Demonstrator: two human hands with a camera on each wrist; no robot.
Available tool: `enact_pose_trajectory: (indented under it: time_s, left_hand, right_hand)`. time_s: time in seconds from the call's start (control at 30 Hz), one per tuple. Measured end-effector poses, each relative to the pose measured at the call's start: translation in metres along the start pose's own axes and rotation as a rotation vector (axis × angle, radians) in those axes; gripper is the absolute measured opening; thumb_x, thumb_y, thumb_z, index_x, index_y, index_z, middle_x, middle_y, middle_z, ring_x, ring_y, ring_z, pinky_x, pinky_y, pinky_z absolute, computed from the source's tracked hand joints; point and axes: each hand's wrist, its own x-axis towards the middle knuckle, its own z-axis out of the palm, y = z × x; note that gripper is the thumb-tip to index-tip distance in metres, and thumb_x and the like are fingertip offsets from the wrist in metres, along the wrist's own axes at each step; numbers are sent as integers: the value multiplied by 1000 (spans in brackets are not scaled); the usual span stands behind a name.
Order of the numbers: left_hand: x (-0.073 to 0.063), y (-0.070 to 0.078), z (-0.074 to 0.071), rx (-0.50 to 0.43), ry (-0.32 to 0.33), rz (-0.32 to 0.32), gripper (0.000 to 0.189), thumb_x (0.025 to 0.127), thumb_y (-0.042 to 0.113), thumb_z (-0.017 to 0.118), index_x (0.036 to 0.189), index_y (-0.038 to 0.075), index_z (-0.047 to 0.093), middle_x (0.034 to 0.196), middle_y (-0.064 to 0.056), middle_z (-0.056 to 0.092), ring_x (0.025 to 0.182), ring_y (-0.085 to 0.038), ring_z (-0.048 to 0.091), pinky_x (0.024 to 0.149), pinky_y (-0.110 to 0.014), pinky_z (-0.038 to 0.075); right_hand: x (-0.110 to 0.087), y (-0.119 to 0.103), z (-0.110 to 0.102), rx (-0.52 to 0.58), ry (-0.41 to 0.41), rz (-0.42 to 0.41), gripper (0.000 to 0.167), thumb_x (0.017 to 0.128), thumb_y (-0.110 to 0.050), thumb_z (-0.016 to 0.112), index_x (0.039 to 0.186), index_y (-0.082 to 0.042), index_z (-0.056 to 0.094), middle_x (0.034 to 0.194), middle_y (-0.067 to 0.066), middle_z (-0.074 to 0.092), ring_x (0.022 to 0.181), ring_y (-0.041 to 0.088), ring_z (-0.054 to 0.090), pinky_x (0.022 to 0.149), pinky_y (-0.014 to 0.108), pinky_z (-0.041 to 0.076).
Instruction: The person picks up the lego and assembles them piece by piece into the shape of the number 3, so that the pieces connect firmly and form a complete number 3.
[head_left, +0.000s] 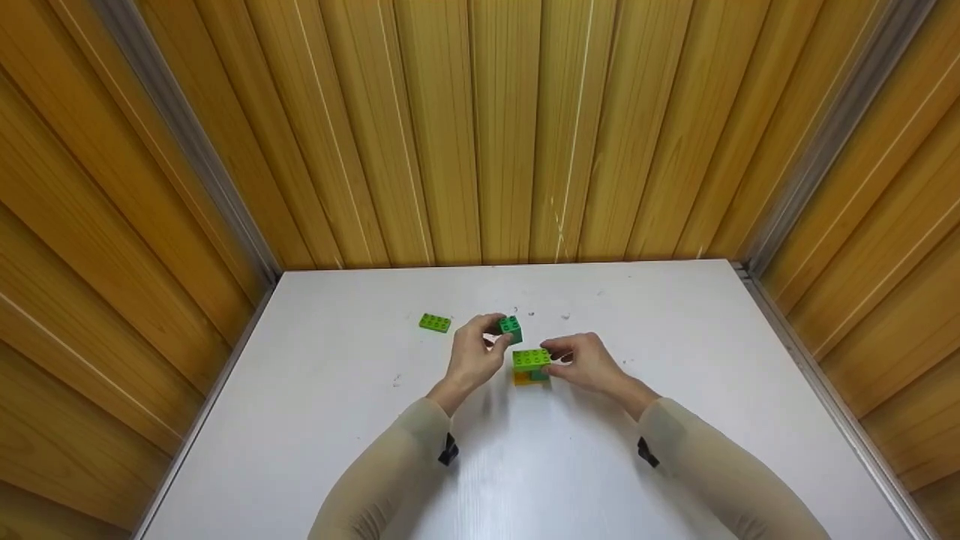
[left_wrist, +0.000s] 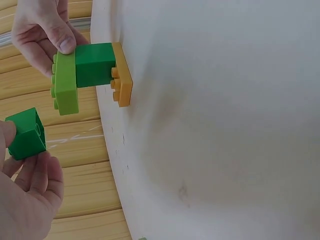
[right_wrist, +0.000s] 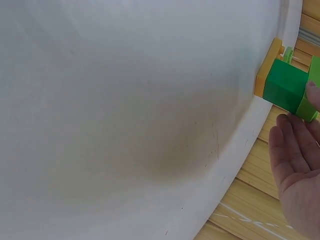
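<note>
My left hand pinches a dark green toy building block between thumb and fingers, raised beside a small stack. In the left wrist view the block's hollow underside faces the stack's side of the picture. The stack has an orange studded plate at the bottom on the table, a dark green block on one end of it, and a lime green studded plate on top. That lime plate overhangs the orange one with a gap between. My right hand holds the lime plate at its right end, thumb against it.
A loose lime green studded plate lies on the white table, left of and behind my left hand. Wood-patterned panels rise at the table's back and sides, with metal posts at the corners.
</note>
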Motion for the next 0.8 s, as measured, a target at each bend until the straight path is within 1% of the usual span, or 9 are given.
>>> enact_pose_trajectory:
  time_s: [0.17, 0.27, 0.37, 0.4, 0.5, 0.57, 0.8]
  left_hand:
    - [0, 5, 4, 14, -30, -2, 37, 109, 16, 74, 145, 7, 71, 131, -10, 78, 121, -27, 74, 100, -50, 66]
    - [0, 8, 6, 27, -34, 6, 36, 109, 17, 74, 144, 9, 71, 132, -9, 78, 120, -24, 74, 99, -46, 67]
    - [0, 10, 8, 33, -40, 15, 36, 109, 16, 73, 145, 8, 71, 131, -9, 78, 121, -25, 75, 99, -44, 66]
    - [-1, 10, 9, 34, -42, 19, 36, 109, 16, 73, 144, 8, 71, 131, -9, 78, 120, -25, 75, 98, -44, 66]
    - [-2, 11, 12, 24, -47, 42, 36, 108, 13, 74, 143, 5, 71, 131, -12, 79, 120, -32, 76, 98, -49, 66]
    - [-3, 12, 14, 20, -49, 56, 36, 108, 12, 74, 142, 4, 72, 131, -14, 79, 120, -33, 76, 97, -52, 66]
    - [-6, 13, 21, 37, -48, 83, 34, 107, 12, 75, 140, 4, 73, 130, -13, 80, 117, -29, 77, 97, -49, 67]
  right_hand:
    - [1, -1, -2, -9, -1, 0, 45, 97, -8, 87, 139, 4, 75, 134, 22, 81, 114, 37, 82, 100, 49, 68]
    - [3, -1, -3, -6, 4, -7, 45, 96, -7, 87, 138, 5, 75, 133, 23, 81, 113, 37, 82, 100, 49, 68]
    - [3, -1, -3, 0, 6, -11, 45, 96, -7, 87, 138, 5, 76, 132, 23, 82, 112, 37, 82, 99, 48, 69]
    - [3, 0, -3, 2, 8, -12, 45, 97, -7, 87, 138, 5, 76, 131, 23, 82, 111, 37, 82, 99, 48, 69]
    - [2, 0, -5, 16, 15, -4, 45, 96, -9, 88, 137, 5, 76, 131, 23, 82, 112, 37, 83, 97, 45, 69]
    - [2, 0, -6, 29, 24, 0, 46, 96, -10, 89, 137, 6, 76, 130, 24, 82, 112, 38, 83, 96, 44, 70]
    - [2, 0, -9, 87, 58, 7, 49, 95, -12, 90, 138, 7, 75, 131, 25, 81, 115, 42, 82, 95, 40, 70]
